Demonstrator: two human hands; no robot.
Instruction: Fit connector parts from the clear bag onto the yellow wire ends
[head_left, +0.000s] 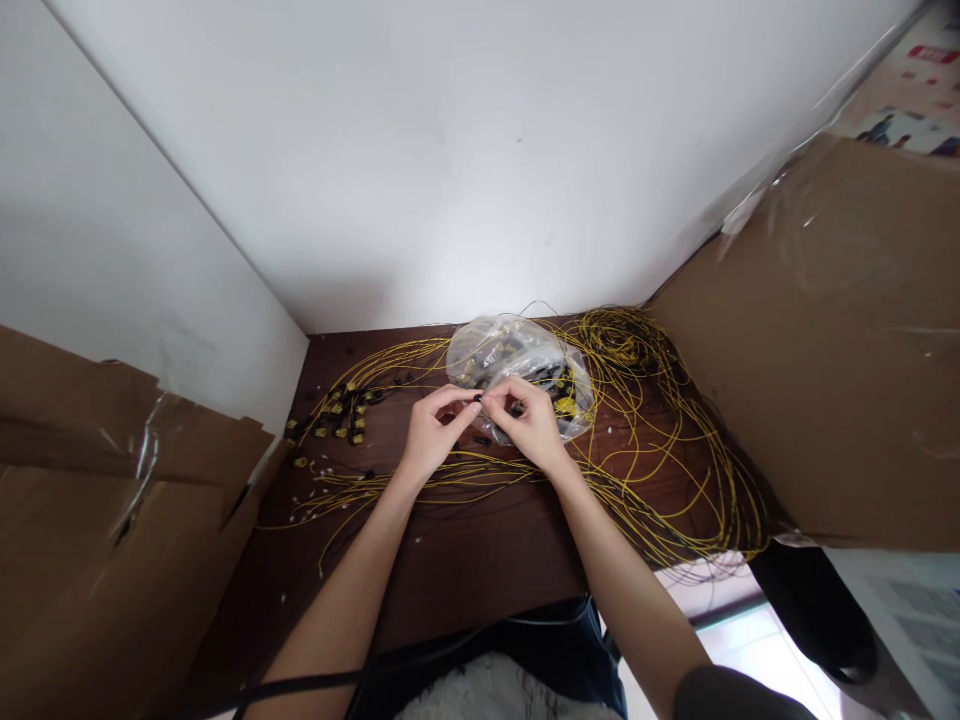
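My left hand point(433, 432) and my right hand point(525, 420) meet above the dark wooden table point(480, 560), fingertips pinched together on a small black connector point(477, 399). Thin yellow wires point(480, 468) run under both wrists. Just behind my hands lies a clear plastic bag point(495, 350) holding more black and yellow connectors. To the left of my left hand, a bundle of wires ends in several yellow and black connectors point(341, 410).
A large loose coil of yellow wire point(675, 440) spreads over the table's right side. Cardboard sheets stand at the left point(97, 530) and right point(825, 350). A white wall point(450, 150) closes the back. A black round object point(817, 610) sits low at the right.
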